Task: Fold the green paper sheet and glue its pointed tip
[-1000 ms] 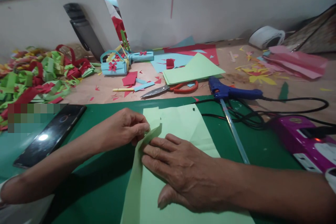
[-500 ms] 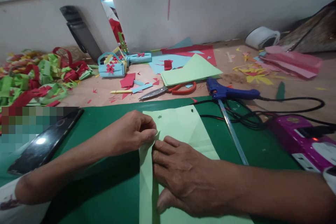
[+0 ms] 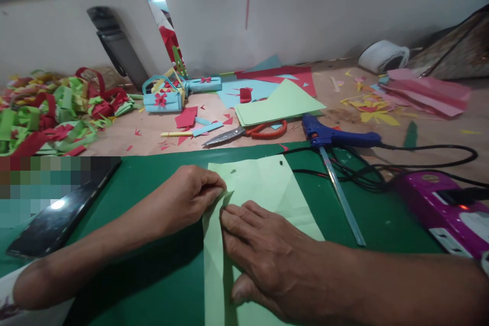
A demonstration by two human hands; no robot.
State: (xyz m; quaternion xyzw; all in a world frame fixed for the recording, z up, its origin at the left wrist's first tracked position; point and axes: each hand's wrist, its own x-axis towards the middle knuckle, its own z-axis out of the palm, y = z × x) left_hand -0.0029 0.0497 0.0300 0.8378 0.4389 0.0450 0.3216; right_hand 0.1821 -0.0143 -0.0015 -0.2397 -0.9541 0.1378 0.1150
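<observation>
A sheet of light green paper (image 3: 263, 178) lies on a green mat (image 3: 153, 275), its left side folded up as a narrow flap (image 3: 214, 270). Pinching the flap's edge between thumb and fingers is my left hand (image 3: 196, 191). My right hand (image 3: 267, 254) rests flat on the sheet just right of the flap, fingers stretched toward it and the thumb lower down. Two small dark marks show near the paper's far edge.
Beyond the mat lie orange-handled scissors (image 3: 244, 132), more green paper (image 3: 282, 104) and a blue glue gun (image 3: 336, 135) with a clear stick. A purple power strip (image 3: 431, 209) and cables are right. Paper bags (image 3: 163, 102), a dark phone (image 3: 69, 204) and a paper heap (image 3: 49, 117) are left.
Both hands stay at the flap with almost no movement. The view has shifted slightly, and a little more of the lifted paper edge shows beside my left fingertips.
</observation>
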